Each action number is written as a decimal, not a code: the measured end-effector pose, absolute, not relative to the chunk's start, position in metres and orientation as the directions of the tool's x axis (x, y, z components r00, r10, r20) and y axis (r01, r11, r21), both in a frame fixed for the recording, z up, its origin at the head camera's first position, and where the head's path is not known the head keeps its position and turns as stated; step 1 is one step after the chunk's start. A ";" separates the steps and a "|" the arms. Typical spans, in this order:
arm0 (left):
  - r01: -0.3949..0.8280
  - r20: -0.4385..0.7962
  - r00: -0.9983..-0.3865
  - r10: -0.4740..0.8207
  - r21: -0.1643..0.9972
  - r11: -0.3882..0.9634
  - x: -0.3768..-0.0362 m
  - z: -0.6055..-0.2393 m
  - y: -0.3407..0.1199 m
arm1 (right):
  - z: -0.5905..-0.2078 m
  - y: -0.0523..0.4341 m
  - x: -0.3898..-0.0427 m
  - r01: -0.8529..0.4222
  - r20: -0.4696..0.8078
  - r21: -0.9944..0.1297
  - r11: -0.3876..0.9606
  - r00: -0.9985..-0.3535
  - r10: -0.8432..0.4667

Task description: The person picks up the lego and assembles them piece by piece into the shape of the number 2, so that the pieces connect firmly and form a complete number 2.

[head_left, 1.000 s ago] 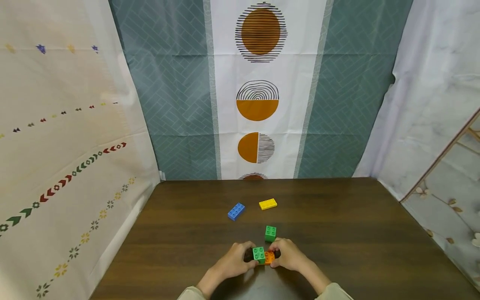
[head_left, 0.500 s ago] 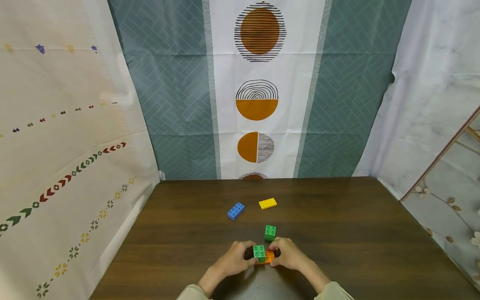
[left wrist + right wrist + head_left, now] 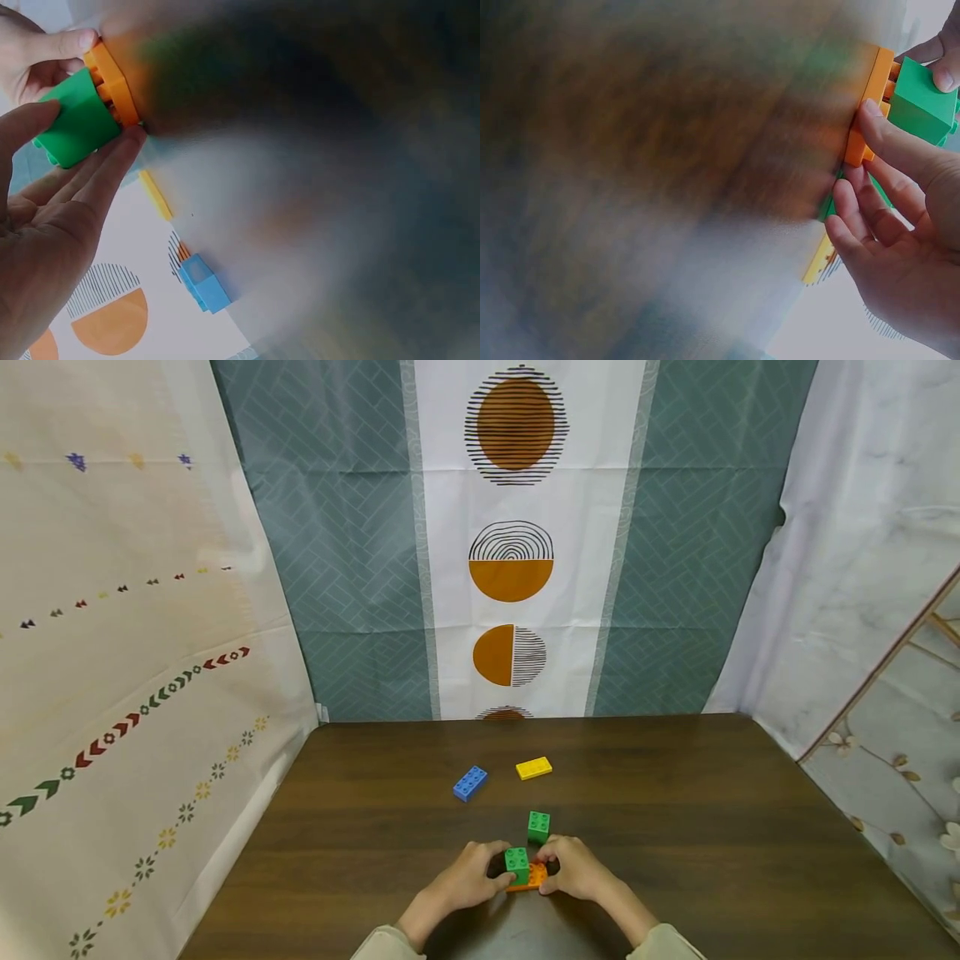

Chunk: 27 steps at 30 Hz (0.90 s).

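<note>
Near the table's front edge both hands meet over a small build. A green brick (image 3: 517,864) sits on the left end of a flat orange plate (image 3: 532,879). My left hand (image 3: 501,871) pinches the green brick (image 3: 75,124) between thumb and fingers, with the orange plate (image 3: 112,75) pressed against it. My right hand (image 3: 550,868) grips the orange plate (image 3: 870,105) at its right end, fingertips on its edge, and the green brick (image 3: 922,101) shows beyond.
A second green brick (image 3: 538,827) stands just behind the hands. Farther back lie a blue brick (image 3: 470,783) and a flat yellow plate (image 3: 534,768). The dark wooden table (image 3: 712,827) is walled by hanging cloths at the back and on both sides.
Both hands stay on the green brick and orange plate. The pair has shifted slightly left, and the orange plate now shows more beneath the green brick.
</note>
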<state>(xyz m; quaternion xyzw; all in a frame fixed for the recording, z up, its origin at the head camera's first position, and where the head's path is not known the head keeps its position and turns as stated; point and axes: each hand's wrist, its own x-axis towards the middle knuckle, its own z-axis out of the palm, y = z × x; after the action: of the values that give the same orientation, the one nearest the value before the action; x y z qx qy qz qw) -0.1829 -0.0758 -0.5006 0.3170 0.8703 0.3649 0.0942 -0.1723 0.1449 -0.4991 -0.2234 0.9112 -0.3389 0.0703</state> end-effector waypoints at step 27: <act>0.554 0.089 -0.782 0.617 0.552 0.623 -0.176 -0.499 -0.071 | -0.500 0.145 -0.174 -0.312 0.017 -0.665 0.679 -0.915 -0.404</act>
<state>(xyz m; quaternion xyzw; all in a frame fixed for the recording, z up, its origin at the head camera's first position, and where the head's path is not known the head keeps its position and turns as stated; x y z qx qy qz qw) -0.1763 -0.0708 -0.4989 0.3255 0.8992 0.2873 0.0546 -0.1741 0.1446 -0.4997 -0.1960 0.9138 -0.3497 0.0657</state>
